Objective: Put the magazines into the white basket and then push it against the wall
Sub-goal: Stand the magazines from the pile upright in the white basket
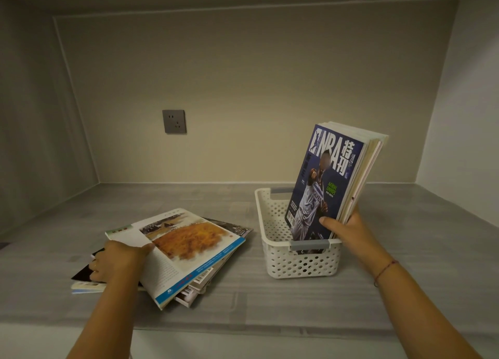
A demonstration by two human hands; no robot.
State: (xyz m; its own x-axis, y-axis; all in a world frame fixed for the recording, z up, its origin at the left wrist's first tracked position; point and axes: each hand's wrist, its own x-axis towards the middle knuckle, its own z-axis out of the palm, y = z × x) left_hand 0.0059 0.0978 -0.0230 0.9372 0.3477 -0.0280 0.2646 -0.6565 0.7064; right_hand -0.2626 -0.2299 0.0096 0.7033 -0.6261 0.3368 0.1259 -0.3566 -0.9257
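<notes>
A white perforated basket (272, 218) with grey handles stands on the grey shelf, right of centre, some way out from the back wall. My right hand (348, 230) grips a bundle of magazines (334, 175) with a blue NBA cover in front; they stand upright with their lower edge inside the basket. To the left a loose pile of magazines (189, 248) lies flat on the shelf. My left hand (118, 260) grips the left edge of the top magazine, which shows an orange landscape picture and is lifted slightly.
The shelf surface (405, 291) sits in an alcove with a back wall (243, 88) and side walls left and right. A grey power socket (174, 121) is on the back wall, left of centre. The shelf's front edge runs just below my forearms.
</notes>
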